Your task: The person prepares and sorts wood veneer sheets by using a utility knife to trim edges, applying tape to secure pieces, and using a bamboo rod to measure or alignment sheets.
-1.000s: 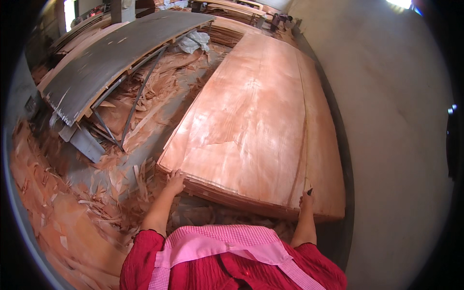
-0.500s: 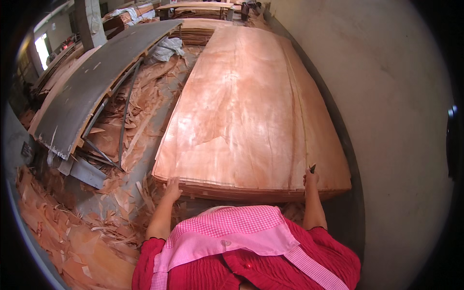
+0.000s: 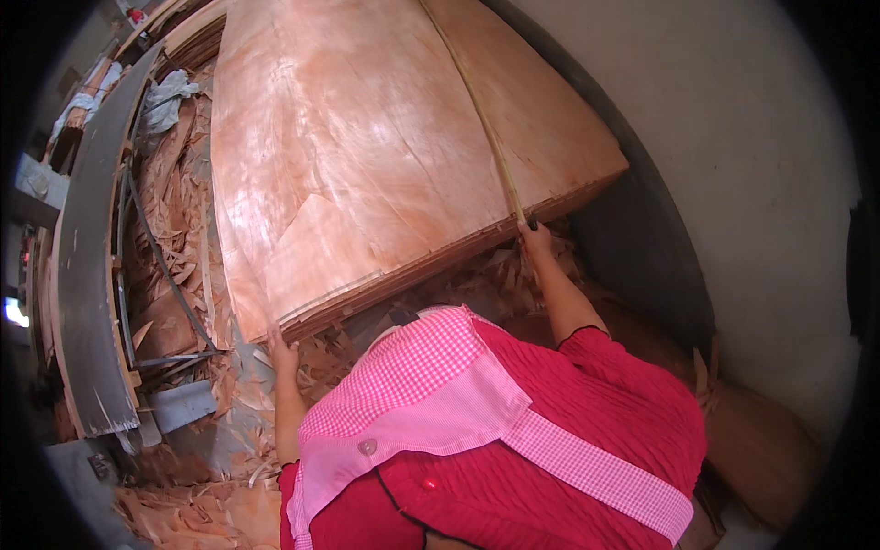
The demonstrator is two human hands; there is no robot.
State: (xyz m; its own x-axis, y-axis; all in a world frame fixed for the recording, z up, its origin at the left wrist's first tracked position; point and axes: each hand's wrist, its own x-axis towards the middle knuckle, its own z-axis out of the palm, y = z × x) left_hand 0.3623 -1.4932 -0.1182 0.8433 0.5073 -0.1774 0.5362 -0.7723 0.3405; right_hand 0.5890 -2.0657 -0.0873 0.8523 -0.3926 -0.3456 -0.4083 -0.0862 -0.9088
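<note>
Right grip (image 3: 533,238) closed on small dark object (image 3: 533,224) by pale strip (image 3: 487,115); left grip (image 3: 283,352) at corner of sheet stack (image 3: 367,174), closure unclear. I'd want strip straight, stack steady.

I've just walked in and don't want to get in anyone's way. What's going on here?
A person is at the near end of a stack of thin wood sheets. The left hand is at the stack's near left corner. The right hand, at the near edge, holds a long yellowish strip that runs away along the top. Over to the left stands a dark-topped bench, with wood scraps between it and the stack.
</note>
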